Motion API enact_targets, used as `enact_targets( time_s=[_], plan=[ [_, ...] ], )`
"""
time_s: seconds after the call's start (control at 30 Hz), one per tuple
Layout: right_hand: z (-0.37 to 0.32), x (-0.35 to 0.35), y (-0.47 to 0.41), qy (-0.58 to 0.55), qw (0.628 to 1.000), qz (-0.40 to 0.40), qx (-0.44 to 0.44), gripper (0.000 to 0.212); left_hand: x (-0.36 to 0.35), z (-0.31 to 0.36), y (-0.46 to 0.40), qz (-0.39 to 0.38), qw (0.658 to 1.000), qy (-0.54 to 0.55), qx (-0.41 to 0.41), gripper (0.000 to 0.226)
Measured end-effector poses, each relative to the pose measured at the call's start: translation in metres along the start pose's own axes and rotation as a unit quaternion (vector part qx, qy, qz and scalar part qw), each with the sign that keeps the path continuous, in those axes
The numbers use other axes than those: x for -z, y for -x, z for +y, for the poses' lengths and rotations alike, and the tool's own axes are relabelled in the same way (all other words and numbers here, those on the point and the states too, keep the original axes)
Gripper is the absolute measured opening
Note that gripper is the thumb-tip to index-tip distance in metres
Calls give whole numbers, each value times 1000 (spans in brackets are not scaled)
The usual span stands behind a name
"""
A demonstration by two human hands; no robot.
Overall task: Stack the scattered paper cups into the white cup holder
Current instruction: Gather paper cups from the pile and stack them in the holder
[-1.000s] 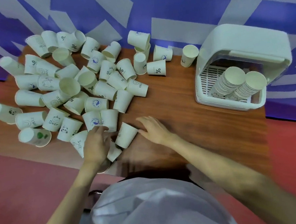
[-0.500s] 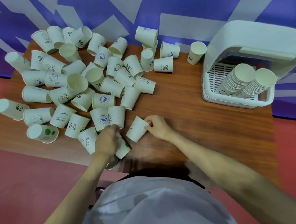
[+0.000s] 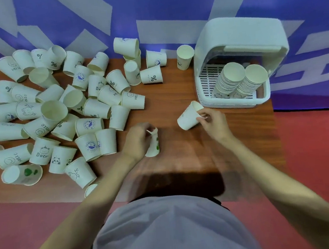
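Many white paper cups (image 3: pixel 58 114) lie scattered over the left half of the wooden table (image 3: pixel 169 95). At the back right stands the white cup holder (image 3: pixel 237 37), with two leaning stacks of cups (image 3: pixel 239 81) inside. My right hand (image 3: pixel 212 122) pinches the rim of a tilted cup (image 3: pixel 188 117) just in front of the holder. My left hand (image 3: pixel 138 140) grips a cup with a green print (image 3: pixel 153 145) above the table's middle.
A single upright cup (image 3: pixel 185 59) stands left of the holder, with a few more cups (image 3: pixel 150 73) near the back edge. One cup (image 3: pixel 90 189) sits at the table's front edge. Red floor surrounds the table, and a blue-and-white wall is behind.
Both hands lifted a cup from the pile's near edge. The right hand carried its cup right, toward the holder; the left moved its cup to the table's middle.
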State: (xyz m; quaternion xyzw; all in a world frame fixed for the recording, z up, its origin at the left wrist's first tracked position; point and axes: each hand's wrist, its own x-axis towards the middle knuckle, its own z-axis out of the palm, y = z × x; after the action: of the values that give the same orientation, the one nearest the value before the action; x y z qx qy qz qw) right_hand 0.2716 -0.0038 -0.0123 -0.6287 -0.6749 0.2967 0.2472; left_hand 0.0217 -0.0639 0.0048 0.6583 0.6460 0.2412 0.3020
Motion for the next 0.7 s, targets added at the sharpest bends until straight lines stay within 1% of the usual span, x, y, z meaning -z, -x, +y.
enact_targets(
  time_s=[0.13, 0.2, 0.27, 0.37, 0.43, 0.53, 0.6, 0.7],
  plan=[
    [16, 44, 3, 7, 997, 73, 5, 12, -18, 41, -29, -7, 996, 22, -82, 28],
    [18, 67, 5, -3, 995, 98, 14, 13, -24, 67, -44, -1, 990, 27, -139, 27],
    [18, 91, 6, 6, 991, 128, 23, 15, -28, 94, -61, 9, 983, 35, -179, 24],
    [22, 134, 4, 12, 980, 199, 24, 14, -32, 143, -86, 44, 965, 63, -250, 18],
    [26, 157, -2, 14, 970, 241, 28, 15, -35, 170, -103, 83, 949, 84, -292, 20],
    [34, 181, -18, 14, 951, 309, 32, 19, -43, 202, -128, 117, 931, 82, -336, 17],
    [42, 188, -30, 45, 943, 324, 56, 19, -50, 213, -144, 110, 925, 60, -359, 12],
    [59, 181, -46, 105, 942, 306, 91, 16, -67, 212, -164, 77, 921, -11, -382, 8]
  ],
)
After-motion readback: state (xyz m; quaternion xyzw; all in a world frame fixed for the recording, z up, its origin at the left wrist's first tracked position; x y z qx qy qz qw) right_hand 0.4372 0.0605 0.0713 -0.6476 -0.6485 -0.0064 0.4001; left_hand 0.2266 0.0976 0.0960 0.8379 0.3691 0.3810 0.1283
